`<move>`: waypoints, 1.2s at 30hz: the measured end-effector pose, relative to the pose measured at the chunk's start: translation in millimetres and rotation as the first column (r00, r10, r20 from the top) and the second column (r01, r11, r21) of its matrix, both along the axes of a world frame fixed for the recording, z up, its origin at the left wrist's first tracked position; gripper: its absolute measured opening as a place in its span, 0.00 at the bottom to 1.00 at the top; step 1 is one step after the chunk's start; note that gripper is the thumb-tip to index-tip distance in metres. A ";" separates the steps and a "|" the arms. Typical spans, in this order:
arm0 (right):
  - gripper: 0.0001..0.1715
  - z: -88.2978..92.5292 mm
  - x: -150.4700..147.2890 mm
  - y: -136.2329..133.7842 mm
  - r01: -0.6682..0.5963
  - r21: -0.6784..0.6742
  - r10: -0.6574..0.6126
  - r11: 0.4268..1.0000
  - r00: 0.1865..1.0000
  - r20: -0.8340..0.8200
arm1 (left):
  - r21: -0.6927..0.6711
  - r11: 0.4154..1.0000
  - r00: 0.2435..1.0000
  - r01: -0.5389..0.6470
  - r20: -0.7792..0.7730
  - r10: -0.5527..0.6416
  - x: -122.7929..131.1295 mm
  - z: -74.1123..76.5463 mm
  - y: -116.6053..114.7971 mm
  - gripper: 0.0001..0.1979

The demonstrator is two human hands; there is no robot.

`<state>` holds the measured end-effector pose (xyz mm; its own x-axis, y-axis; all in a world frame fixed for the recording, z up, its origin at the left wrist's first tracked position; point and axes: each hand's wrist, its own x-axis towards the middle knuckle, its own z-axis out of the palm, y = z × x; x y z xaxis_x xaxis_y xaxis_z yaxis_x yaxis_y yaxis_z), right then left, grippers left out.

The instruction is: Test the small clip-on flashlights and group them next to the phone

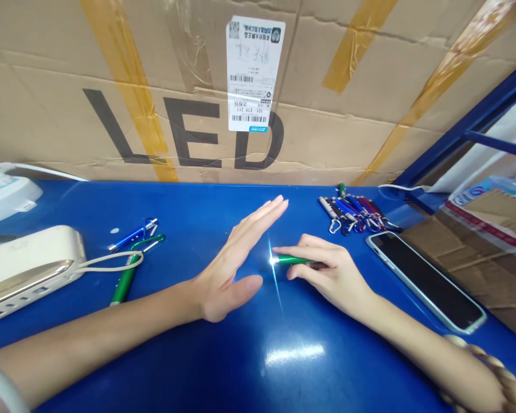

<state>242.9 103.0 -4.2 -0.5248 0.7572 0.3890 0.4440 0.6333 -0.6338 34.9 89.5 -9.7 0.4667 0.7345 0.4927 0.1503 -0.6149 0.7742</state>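
Note:
My right hand [327, 269] holds a small green flashlight [294, 260] between thumb and fingers, and a bright white light shines at its left end. Facing that lit end, my left hand [236, 264] is raised on edge with fingers stretched out and thumb apart, holding nothing. A gap separates the left palm from the light. Left of my left hand lie a blue flashlight [133, 236] and a green flashlight [125, 282], each with a clip. Several more small flashlights [355, 212] with carabiners lie in a row at the back right.
A smartphone [425, 281] lies right of my right hand. At the left are a white power strip [34, 269] with a looped cord and a white plastic object [8, 195]. A large cardboard box [198, 74] stands behind the blue table [206, 367]. Blue metal bars [460, 132] rise at the right.

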 end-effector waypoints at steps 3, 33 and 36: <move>0.22 -0.6 0.4 0.2 0.005 -0.015 -0.004 1.000 0.996 0.087 | 0.014 1.000 1.000 -0.019 0.004 0.019 0.5 -1.5 1.4 0.35; 0.16 -11.4 39.0 41.0 0.375 0.478 -0.565 0.794 0.745 0.354 | 0.338 0.696 -0.193 -0.634 -0.940 0.281 -38.0 77.8 14.6 0.11; 0.15 -8.0 31.9 34.8 0.375 0.405 -0.517 0.834 0.786 0.338 | 0.298 0.702 -0.217 -0.646 -0.954 0.206 -50.8 81.2 24.6 0.10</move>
